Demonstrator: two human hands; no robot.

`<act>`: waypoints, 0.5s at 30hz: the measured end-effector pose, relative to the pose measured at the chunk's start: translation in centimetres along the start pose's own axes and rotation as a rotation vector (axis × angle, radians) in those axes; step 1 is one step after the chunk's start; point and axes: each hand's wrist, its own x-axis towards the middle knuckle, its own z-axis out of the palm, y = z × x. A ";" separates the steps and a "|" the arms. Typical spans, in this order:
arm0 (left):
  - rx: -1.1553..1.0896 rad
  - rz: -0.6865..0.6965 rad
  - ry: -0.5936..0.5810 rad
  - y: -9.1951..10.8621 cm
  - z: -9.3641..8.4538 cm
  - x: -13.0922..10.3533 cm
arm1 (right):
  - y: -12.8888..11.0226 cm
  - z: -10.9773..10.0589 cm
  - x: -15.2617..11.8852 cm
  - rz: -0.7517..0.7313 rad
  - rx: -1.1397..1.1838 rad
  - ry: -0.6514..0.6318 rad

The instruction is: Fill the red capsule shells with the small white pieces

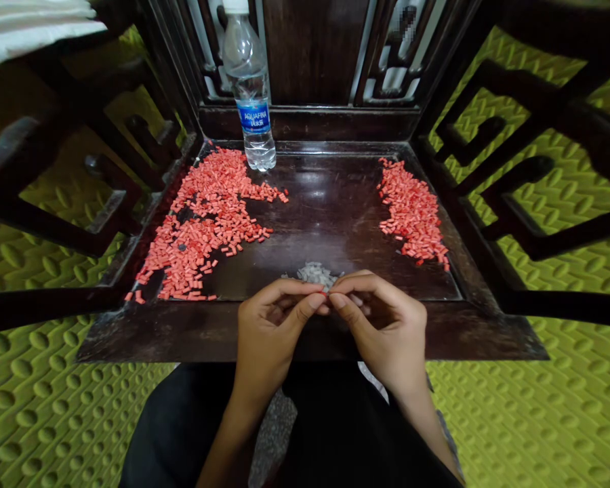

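Note:
My left hand (279, 312) pinches a small red tube-like piece (323, 293) between thumb and forefinger. Its fingertips meet those of my right hand (381, 318), whose thumb and forefinger are also pressed together. What the right fingertips hold, if anything, is mostly hidden. Just beyond both hands lies a small pile of whitish-grey pieces (315, 272) on the dark wooden seat (325, 224). A large spread of short red tube-like pieces (208, 217) covers the left side of the seat. Another, narrower heap of red pieces (411, 210) lies along the right side.
An upright clear water bottle (254, 81) with a blue label stands at the back left, beside the red pieces. Carved dark wooden armrests (518, 176) rise on both sides. White folded material (35, 27) sits at the upper left. The floor has a yellow-green textured covering (579, 400).

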 end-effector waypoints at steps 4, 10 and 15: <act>0.013 0.014 -0.004 0.0 0.0 0.0 | 0.4 -0.1 -0.4 -0.013 -0.028 -0.003; -0.009 0.016 -0.028 0.2 0.0 -0.1 | 0.6 -0.1 -0.8 -0.063 -0.083 0.012; -0.011 0.024 -0.039 0.4 0.2 -0.1 | 0.5 -0.1 -0.9 -0.098 -0.121 0.015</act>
